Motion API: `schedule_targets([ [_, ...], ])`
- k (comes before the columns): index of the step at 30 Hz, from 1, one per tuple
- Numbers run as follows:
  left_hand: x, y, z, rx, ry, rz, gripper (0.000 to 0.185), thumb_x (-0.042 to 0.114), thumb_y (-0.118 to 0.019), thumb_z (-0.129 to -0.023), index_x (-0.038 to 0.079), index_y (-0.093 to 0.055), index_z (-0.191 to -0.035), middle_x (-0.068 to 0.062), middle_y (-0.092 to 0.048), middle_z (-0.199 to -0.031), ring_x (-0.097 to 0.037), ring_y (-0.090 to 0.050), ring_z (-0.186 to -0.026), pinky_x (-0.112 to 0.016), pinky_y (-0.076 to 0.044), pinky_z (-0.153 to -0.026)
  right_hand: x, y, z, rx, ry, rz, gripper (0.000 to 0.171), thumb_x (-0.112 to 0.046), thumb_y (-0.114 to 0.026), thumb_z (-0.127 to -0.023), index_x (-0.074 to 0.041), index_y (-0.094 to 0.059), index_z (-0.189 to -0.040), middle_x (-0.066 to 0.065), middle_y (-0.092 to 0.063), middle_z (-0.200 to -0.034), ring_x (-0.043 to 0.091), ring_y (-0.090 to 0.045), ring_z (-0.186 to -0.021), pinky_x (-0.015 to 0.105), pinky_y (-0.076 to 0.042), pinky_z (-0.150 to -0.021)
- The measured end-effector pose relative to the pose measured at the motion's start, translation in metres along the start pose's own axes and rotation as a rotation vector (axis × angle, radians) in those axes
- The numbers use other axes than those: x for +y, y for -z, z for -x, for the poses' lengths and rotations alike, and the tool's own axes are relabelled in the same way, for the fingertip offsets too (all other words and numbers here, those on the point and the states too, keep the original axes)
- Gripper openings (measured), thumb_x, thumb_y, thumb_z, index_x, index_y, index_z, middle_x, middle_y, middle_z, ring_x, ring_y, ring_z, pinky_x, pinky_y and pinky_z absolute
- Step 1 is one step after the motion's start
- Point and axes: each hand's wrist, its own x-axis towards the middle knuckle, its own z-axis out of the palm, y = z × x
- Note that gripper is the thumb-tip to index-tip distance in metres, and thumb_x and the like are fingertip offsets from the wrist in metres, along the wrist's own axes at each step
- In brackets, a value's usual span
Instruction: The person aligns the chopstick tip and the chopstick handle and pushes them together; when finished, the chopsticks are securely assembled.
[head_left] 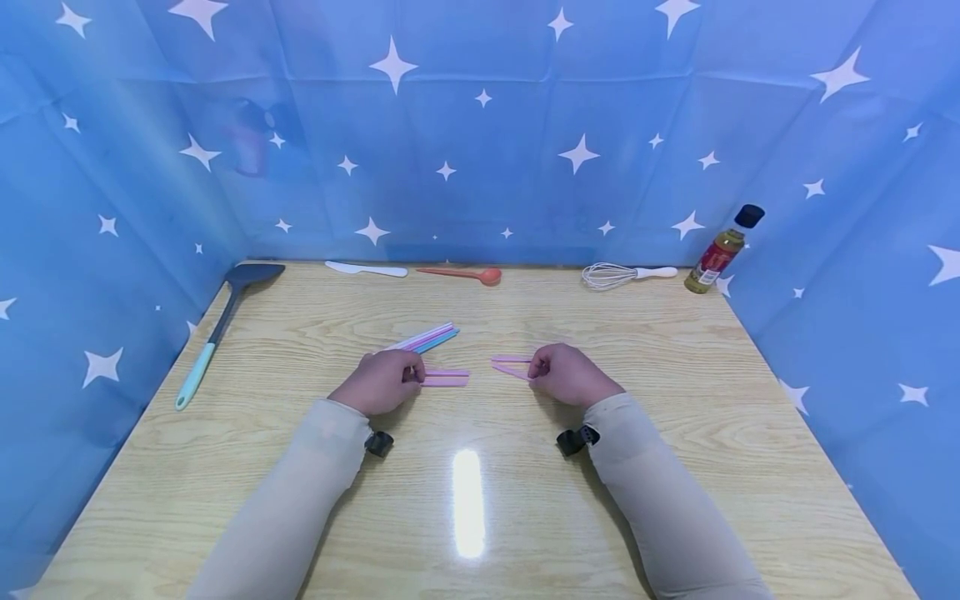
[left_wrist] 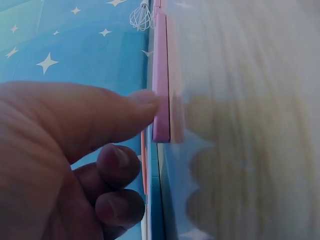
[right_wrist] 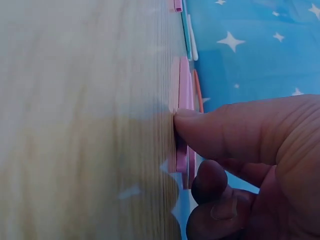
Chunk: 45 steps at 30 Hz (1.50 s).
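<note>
Two narrow pink strips [head_left: 447,383] lie side by side at the fingertips of my left hand [head_left: 381,382]. In the left wrist view, the left thumb bears against the end part of one pink strip [left_wrist: 161,80], with other fingers curled below. My right hand [head_left: 572,375] pinches another pair of pink strips [head_left: 512,369], which spread in a narrow V toward the hand. Its thumb lies along them in the right wrist view, and one strip [right_wrist: 184,90] rises past the tip. Behind the left hand, white, pink and blue strips [head_left: 433,337] lie in a bundle.
Along the back edge of the wooden table [head_left: 525,492] lie a white knife [head_left: 366,269], an orange spoon [head_left: 465,273] and a whisk [head_left: 626,274]. A spatula [head_left: 225,321] lies at the left edge. An oil bottle [head_left: 722,254] stands at the back right, beside the blue starry curtain [head_left: 480,142].
</note>
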Motion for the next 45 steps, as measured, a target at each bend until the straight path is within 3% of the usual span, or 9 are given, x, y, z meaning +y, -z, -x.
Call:
schedule_targets([
  [8,-0.002,-0.002,-0.002,-0.022,-0.001,-0.049,0.01,0.017,-0.072,-0.098,0.019,-0.067,-0.089,0.004,-0.06,-0.08,-0.017,-0.053,-0.076,-0.056,-0.039,-0.096,-0.006,-0.003,0.002,0.0,0.025,0.051,0.012,-0.01,-0.07,-0.1,-0.011,-0.069,-0.088,0.003,-0.062,-0.084,0.02,-0.053,-0.073,0.033,-0.044,-0.068],
  [17,0.004,-0.002,-0.001,0.058,-0.051,0.117,0.003,0.015,-0.067,-0.103,0.012,-0.068,-0.104,-0.001,-0.065,-0.095,-0.017,-0.055,-0.081,-0.036,-0.048,-0.077,-0.018,-0.002,0.006,0.048,0.123,-0.029,0.008,-0.007,-0.063,-0.103,-0.01,-0.066,-0.096,0.005,-0.063,-0.093,0.02,-0.055,-0.08,0.035,-0.046,-0.071],
  [28,0.005,-0.002,-0.002,0.1,-0.068,0.17,0.004,0.016,-0.063,-0.106,0.014,-0.066,-0.108,-0.001,-0.064,-0.092,-0.017,-0.052,-0.075,-0.034,-0.046,-0.069,-0.02,-0.001,0.007,0.078,0.164,-0.086,0.007,-0.007,-0.064,-0.103,-0.01,-0.066,-0.097,0.005,-0.062,-0.091,0.019,-0.052,-0.073,0.034,-0.046,-0.066],
  [37,0.007,-0.001,0.0,0.126,-0.078,0.172,0.004,0.016,-0.065,-0.105,0.012,-0.066,-0.107,-0.001,-0.061,-0.091,-0.017,-0.049,-0.075,-0.033,-0.043,-0.067,-0.019,-0.003,0.007,0.095,0.177,-0.078,0.008,-0.007,-0.065,-0.103,-0.01,-0.066,-0.096,0.005,-0.063,-0.091,0.018,-0.052,-0.073,0.034,-0.046,-0.067],
  [45,0.01,0.001,0.001,0.13,-0.088,0.162,0.004,0.013,-0.063,-0.104,0.011,-0.066,-0.106,-0.002,-0.066,-0.099,-0.018,-0.052,-0.079,-0.036,-0.046,-0.075,-0.024,-0.003,0.009,0.13,0.209,-0.022,0.01,-0.006,-0.066,-0.101,-0.01,-0.065,-0.093,0.003,-0.062,-0.085,0.018,-0.055,-0.076,0.034,-0.047,-0.069],
])
